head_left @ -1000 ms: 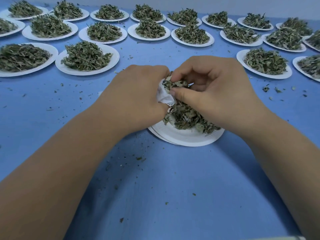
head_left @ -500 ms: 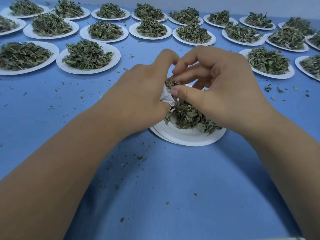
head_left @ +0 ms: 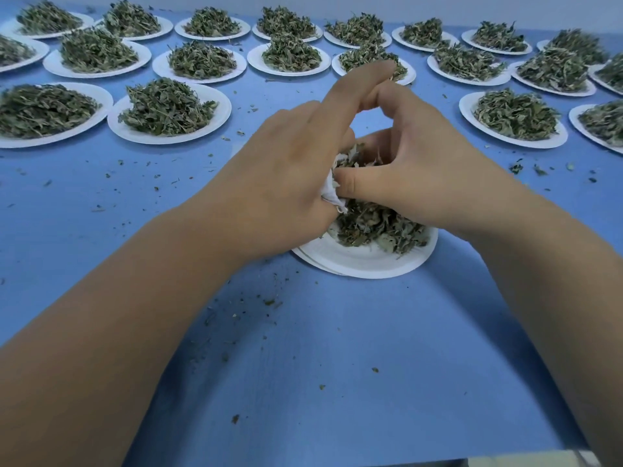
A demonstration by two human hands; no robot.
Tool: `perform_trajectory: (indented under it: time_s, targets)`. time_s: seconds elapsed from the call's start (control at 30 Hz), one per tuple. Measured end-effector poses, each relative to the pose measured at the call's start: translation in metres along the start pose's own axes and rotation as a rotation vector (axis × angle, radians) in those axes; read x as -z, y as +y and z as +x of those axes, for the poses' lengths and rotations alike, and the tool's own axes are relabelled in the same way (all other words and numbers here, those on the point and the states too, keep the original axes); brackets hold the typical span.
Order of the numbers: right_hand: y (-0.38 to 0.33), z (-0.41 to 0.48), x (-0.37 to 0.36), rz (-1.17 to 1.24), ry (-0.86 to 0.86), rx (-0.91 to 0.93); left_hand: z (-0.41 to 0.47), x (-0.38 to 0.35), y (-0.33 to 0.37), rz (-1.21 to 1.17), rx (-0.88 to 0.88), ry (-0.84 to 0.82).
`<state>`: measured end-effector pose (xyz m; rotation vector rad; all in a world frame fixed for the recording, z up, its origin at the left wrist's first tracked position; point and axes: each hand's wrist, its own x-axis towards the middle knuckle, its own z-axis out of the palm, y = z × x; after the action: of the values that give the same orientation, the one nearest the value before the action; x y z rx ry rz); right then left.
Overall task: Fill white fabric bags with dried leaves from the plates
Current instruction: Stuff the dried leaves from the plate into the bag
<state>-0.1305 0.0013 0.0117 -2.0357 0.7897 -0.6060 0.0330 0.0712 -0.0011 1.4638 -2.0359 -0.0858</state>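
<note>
Plainly, in the head view, the left hand point(head_left: 286, 170) grips the white fabric bag point(head_left: 332, 193) just above the near plate point(head_left: 364, 261) on the blue tabletop point(head_left: 337, 348), forefinger stretched out. The right hand point(head_left: 414, 170) pinches dried leaves point(head_left: 377, 227) at the bag's mouth. To do this well, I judge, hold the mouth wide and low over the plate, pushing small pinches deep so crumbs fall back there.

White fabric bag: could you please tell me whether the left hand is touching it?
Touching. The head view shows the left hand gripping the white fabric bag, its cloth bunched against the palm with no gap.
</note>
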Motion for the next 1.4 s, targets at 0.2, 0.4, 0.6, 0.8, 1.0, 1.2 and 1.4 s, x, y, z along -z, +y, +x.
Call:
perform_trajectory:
  time_s: [0.2, 0.4, 0.6, 0.8, 1.0, 1.2, 1.4]
  targets:
    - [0.002, 0.002, 0.005, 0.116, 0.070, -0.006, 0.001, 0.002, 0.004, -0.080, -0.047, 0.040]
    - [0.005, 0.003, 0.003, 0.134, 0.108, 0.009, 0.005, 0.012, -0.010, -0.227, 0.266, 0.049]
    - [0.004, 0.005, -0.003, 0.114, 0.167, 0.041, -0.007, 0.015, 0.003, -0.228, 0.244, 0.254]
    - [0.003, 0.005, -0.003, 0.049, 0.230, 0.030, -0.008, 0.013, 0.004, -0.283, 0.230, 0.280]
    - [0.007, 0.007, -0.003, -0.031, 0.260, 0.038, -0.008, 0.017, 0.002, -0.474, 0.214, 0.237]
    - [0.004, 0.008, -0.007, -0.075, 0.277, 0.036, -0.008, 0.017, 0.006, -0.575, 0.148, 0.182]
    - [0.001, 0.009, -0.008, -0.118, 0.356, 0.038, -0.009, 0.017, 0.009, -0.552, 0.140, 0.180]
